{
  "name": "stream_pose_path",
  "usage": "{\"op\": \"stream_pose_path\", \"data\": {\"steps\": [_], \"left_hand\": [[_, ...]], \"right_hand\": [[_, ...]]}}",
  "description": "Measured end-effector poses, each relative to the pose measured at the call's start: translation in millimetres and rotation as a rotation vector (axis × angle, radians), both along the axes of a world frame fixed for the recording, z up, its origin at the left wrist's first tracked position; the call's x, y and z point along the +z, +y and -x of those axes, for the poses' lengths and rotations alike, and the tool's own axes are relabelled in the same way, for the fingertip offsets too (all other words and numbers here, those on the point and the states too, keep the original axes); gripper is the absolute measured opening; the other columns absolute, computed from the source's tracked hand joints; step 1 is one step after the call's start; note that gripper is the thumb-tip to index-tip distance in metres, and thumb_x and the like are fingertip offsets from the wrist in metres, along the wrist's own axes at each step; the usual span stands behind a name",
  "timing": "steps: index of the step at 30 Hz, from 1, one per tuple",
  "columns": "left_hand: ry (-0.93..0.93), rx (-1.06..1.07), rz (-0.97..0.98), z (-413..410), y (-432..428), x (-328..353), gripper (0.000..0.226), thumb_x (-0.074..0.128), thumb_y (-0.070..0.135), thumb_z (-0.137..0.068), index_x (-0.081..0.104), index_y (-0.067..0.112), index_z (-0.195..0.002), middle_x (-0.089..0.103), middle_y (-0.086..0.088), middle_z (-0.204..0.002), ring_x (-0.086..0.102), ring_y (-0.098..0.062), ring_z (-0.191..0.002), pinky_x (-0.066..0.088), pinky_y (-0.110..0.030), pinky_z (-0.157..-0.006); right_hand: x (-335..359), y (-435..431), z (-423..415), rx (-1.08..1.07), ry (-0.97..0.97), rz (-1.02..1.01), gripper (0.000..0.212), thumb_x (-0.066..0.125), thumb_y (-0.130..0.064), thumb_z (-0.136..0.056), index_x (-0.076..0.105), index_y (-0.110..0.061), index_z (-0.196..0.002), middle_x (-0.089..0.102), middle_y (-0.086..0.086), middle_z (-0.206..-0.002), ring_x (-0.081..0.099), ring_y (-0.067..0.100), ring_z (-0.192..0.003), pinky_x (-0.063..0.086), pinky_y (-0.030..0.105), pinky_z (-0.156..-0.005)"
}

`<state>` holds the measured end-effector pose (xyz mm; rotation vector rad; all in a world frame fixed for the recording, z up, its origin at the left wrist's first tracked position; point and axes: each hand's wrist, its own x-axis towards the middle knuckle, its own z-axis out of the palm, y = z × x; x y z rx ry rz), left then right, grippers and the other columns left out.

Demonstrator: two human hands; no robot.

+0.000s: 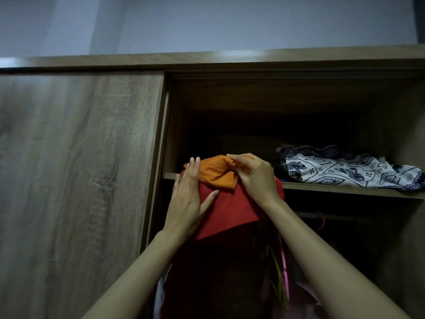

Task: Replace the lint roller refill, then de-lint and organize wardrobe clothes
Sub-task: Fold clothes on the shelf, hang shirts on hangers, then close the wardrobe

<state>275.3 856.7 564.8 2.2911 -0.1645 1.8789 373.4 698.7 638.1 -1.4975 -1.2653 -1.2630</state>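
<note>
At the centre of the frame, in the open half of a wood-grain wardrobe, the person holds a red folded garment (227, 210) up at the front edge of the wooden upper shelf (345, 189), with an orange folded garment (216, 173) riding on its far end. The left hand (187, 199) lies flat along the stack's left side, fingers straight and pointing up toward the shelf, thumb spread across the red cloth. The right hand (255, 176) comes in from the right and pinches a gathered fold of the orange garment between fingertips and thumb.

The stack lies directly ahead of and between both hands. Its long axis seems to run from a near corner at lower centre up toward the dark shelf opening, so it points into the shelf; the orange piece sits broader across, left to right. Whether the far end already rests on the shelf board cannot be told. The left hand reaches further along the stack; the right is set higher on it.

To the right on the same shelf, well apart from the stack, lies a white-and-navy patterned cloth (345, 169). The closed sliding door (80, 169) fills the left of the frame, and pink and green hangers (284, 268) show dimly below.

The coming move is probably a straight push forward into the free left end of the shelf.
</note>
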Motion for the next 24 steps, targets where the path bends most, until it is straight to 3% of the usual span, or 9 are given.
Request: {"op": "stream_pose_path", "data": {"steps": [3, 8, 15, 20, 24], "left_hand": [[-0.018, 0.062, 0.039, -4.1, -1.9, -8.4, 0.084, 0.039, 0.060, -0.091, -0.007, 0.027, -0.153, 0.002, -0.001, -0.163, 0.003, -0.010, -0.149, 0.004, -0.038, -0.120], [0.027, 0.176, -0.012, -13.7, -2.2, -17.7, 0.070, 0.026, 0.059, -0.096, -0.007, 0.034, -0.153, -0.003, 0.002, -0.163, -0.005, -0.014, -0.149, 0.003, -0.046, -0.119], [0.126, 0.285, 0.007, -16.9, 0.8, -11.0, 0.064, 0.006, 0.067, -0.091, -0.018, 0.045, -0.147, -0.025, 0.011, -0.158, -0.025, -0.014, -0.145, -0.012, -0.044, -0.116], [0.164, 0.303, 0.011, -16.2, 2.7, -7.5, 0.064, 0.005, 0.069, -0.090, -0.014, 0.048, -0.147, -0.022, 0.013, -0.158, -0.025, -0.017, -0.145, -0.013, -0.045, -0.115], [0.177, 0.311, 0.011, -17.3, 4.9, -8.4, 0.064, 0.004, 0.070, -0.089, -0.014, 0.048, -0.147, -0.024, 0.016, -0.157, -0.026, -0.017, -0.145, -0.012, -0.048, -0.115]], "right_hand": [[7.0, 4.6, 2.1, 0.024, -0.015, -0.066, 0.032, 0.065, -0.007, -0.085, 0.072, -0.027, -0.110, 0.069, -0.005, -0.104, 0.066, 0.010, -0.092, 0.055, 0.030, -0.079], [11.8, 10.4, 2.9, 0.004, -0.099, -0.125, 0.032, 0.062, -0.006, -0.086, 0.072, -0.024, -0.110, 0.068, 0.000, -0.111, 0.065, 0.012, -0.096, 0.050, 0.020, -0.085], [33.6, 12.6, -2.4, -0.072, -0.156, -0.227, 0.029, 0.062, -0.009, -0.086, 0.073, -0.023, -0.109, 0.069, 0.004, -0.113, 0.069, 0.019, -0.094, 0.055, 0.030, -0.083], [51.4, -1.2, 0.5, -0.085, -0.144, -0.330, 0.027, 0.062, -0.008, -0.086, 0.074, -0.020, -0.106, 0.070, 0.004, -0.110, 0.068, 0.018, -0.093, 0.049, 0.019, -0.084], [66.0, -19.8, 7.4, -0.085, -0.147, -0.434, 0.028, 0.063, -0.005, -0.085, 0.074, -0.019, -0.106, 0.071, 0.004, -0.108, 0.068, 0.018, -0.094, 0.050, 0.021, -0.085]]}}
